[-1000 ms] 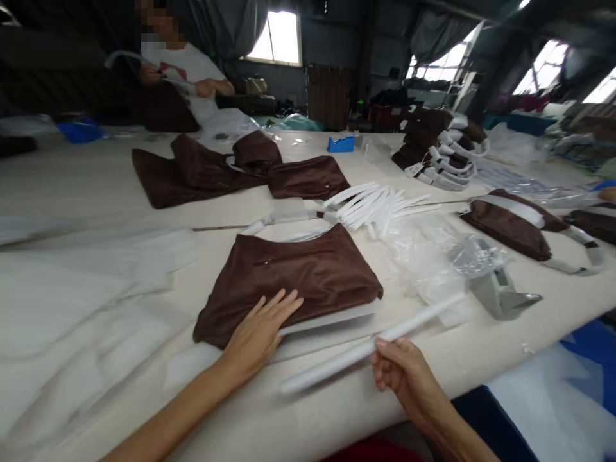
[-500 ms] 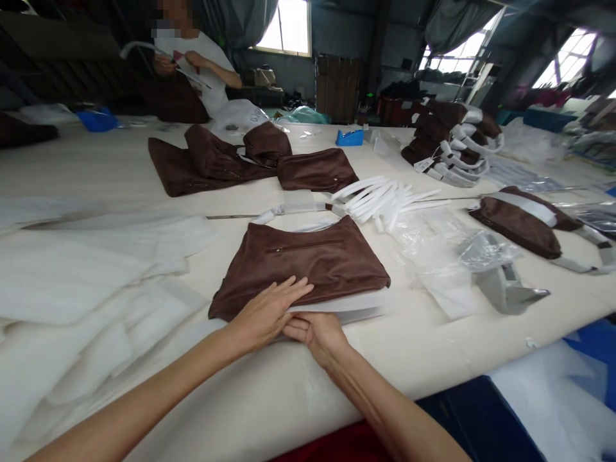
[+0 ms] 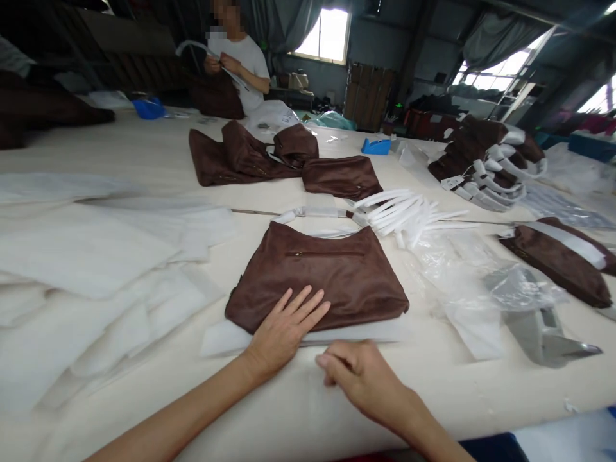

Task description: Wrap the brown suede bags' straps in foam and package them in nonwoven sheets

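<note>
A brown handbag [image 3: 327, 269] lies on the table with its zipped side up and its wrapped handle [image 3: 322, 212] pointing away from me. White sheets [image 3: 221, 337] stick out from under its near edge. My left hand [image 3: 283, 327] rests flat on the lower part of the bag, fingers spread. Just in front of the bag, to the right of the left hand, my right hand [image 3: 366, 378] is curled with its thumb against the fingers. Whatever it may hold is hidden. It is apart from the bag.
White sheets [image 3: 96, 250] cover the left side. White foam strips [image 3: 404, 215], clear plastic bags [image 3: 447, 276] and a grey tape dispenser [image 3: 543, 333] lie to the right. Further brown bags [image 3: 341, 176] and a stack [image 3: 471, 154] are behind. Across the table stands a person [image 3: 240, 70].
My right hand has drawn back from the bag's near edge and curled closed. My left hand has spread its fingers on the bag. The view has shifted left.
</note>
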`<act>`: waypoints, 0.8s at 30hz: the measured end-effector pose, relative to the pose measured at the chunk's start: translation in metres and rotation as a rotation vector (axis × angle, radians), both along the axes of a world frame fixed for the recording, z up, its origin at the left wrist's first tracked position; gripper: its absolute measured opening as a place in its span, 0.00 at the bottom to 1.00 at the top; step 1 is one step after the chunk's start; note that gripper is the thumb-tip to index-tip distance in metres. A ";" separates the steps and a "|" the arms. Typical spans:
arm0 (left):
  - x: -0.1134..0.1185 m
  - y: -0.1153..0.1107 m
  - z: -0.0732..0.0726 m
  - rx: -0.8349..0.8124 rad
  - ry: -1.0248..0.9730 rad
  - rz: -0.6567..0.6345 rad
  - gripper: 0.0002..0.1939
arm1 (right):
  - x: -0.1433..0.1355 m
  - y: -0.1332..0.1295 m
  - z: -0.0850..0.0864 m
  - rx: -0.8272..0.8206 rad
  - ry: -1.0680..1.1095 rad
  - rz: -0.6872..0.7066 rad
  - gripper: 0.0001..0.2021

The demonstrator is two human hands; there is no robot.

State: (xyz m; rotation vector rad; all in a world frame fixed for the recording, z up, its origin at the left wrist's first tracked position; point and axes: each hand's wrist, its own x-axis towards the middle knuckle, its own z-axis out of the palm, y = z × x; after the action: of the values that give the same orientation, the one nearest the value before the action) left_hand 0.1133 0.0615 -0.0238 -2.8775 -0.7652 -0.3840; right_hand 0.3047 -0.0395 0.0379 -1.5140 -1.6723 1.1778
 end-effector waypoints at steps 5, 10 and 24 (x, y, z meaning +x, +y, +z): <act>0.000 -0.007 0.002 -0.071 0.020 0.020 0.42 | 0.041 0.027 -0.009 0.699 -0.600 0.080 0.20; -0.001 -0.010 0.033 -0.278 0.081 -0.017 0.43 | 0.063 0.036 -0.054 0.700 -0.961 0.311 0.33; 0.014 0.004 0.004 0.024 -0.088 0.030 0.35 | 0.084 0.086 -0.002 0.254 -0.182 0.021 0.16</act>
State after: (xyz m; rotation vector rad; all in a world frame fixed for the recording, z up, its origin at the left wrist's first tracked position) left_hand 0.1278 0.0656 -0.0196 -2.8398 -0.8113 -0.5150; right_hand 0.3890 0.0468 0.0359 -1.4807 -1.8806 0.8203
